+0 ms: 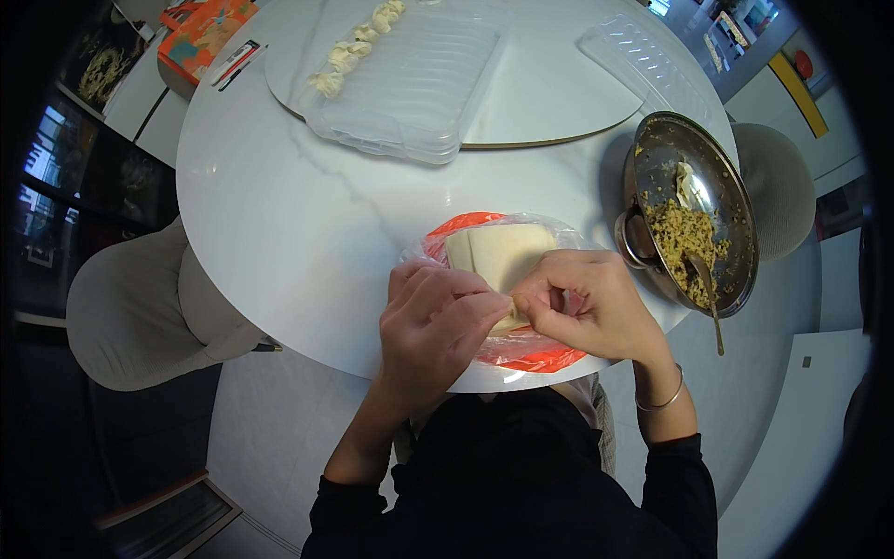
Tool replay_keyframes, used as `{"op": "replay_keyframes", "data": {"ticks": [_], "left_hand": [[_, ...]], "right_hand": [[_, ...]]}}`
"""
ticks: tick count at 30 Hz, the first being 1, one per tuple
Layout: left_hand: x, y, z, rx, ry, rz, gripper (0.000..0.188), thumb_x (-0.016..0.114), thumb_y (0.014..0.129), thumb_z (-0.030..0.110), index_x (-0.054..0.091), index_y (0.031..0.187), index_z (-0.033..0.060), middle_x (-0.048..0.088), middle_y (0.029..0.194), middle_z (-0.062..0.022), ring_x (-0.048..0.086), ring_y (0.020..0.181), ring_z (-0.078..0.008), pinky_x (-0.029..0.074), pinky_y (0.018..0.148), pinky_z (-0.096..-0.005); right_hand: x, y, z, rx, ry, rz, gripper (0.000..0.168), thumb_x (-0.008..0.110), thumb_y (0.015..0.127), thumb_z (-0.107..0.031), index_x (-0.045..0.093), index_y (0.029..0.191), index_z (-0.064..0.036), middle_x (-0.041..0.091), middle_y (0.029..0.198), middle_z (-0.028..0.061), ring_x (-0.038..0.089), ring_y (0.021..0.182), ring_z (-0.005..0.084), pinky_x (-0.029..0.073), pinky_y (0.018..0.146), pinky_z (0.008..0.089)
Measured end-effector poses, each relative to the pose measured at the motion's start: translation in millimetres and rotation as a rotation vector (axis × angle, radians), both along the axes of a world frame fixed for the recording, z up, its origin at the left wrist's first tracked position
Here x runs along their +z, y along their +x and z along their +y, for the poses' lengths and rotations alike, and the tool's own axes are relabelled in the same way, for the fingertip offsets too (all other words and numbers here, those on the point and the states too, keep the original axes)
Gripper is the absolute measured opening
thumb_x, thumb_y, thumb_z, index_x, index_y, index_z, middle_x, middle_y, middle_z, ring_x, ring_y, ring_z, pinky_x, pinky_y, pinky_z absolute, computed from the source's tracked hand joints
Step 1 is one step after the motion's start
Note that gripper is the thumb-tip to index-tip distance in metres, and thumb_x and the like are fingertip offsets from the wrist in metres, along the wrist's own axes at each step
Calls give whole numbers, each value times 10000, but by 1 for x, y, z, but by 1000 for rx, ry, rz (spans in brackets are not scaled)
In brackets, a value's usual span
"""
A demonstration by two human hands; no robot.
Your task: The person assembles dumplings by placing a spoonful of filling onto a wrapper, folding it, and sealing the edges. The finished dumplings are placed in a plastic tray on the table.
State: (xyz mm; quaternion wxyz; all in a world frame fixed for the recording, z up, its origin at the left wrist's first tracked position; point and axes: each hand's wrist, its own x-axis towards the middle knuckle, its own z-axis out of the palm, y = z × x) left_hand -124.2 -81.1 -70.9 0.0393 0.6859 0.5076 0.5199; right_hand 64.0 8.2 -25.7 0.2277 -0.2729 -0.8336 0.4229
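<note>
My left hand point(436, 325) and my right hand point(590, 300) meet at the fingertips, pinching a small piece of pale dough, seemingly a wonton wrapper point(512, 307). Most of that piece is hidden by my fingers, so its filling cannot be seen. Just beneath lies a stack of square dough wrappers point(513, 244), on a clear and red plastic bag point(541, 360). To the right, a steel pan point(733, 189) holds chopped yellow-green filling point(674, 234). A metal spoon point(707, 283) rests in it, handle over the rim, and a loose wrapper point(686, 183) sits higher on the pan's inner wall.
Several folded wontons point(346, 56) line the left side of a ribbed clear plastic tray point(419, 119). The tray overlaps the turntable point(559, 105) on the round white table point(279, 244). Another clear plastic piece point(649, 63) lies far right. Chairs point(140, 307) stand beside the table.
</note>
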Motion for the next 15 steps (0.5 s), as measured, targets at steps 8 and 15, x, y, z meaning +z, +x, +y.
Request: {"op": "replay_keyframes", "data": {"ticks": [8, 15], "left_hand": [[-3, -1, 2, -2, 33, 19, 204, 790, 700, 16, 715, 851, 131, 661, 862, 18, 614, 771, -153, 446, 806, -340], [-1, 0, 2, -2, 39, 28, 215, 772, 685, -8, 691, 831, 128, 657, 858, 15, 611, 770, -162, 450, 806, -347]], "right_hand": [[-3, 1, 1, -3, -12, 4, 66, 667, 795, -79, 693, 817, -23, 530, 614, 48, 498, 504, 137, 425, 486, 274], [-3, 1, 0, -15, -23, 1, 82, 669, 787, -92, 702, 824, -27, 522, 599, 45, 481, 493, 142, 413, 477, 283]]}}
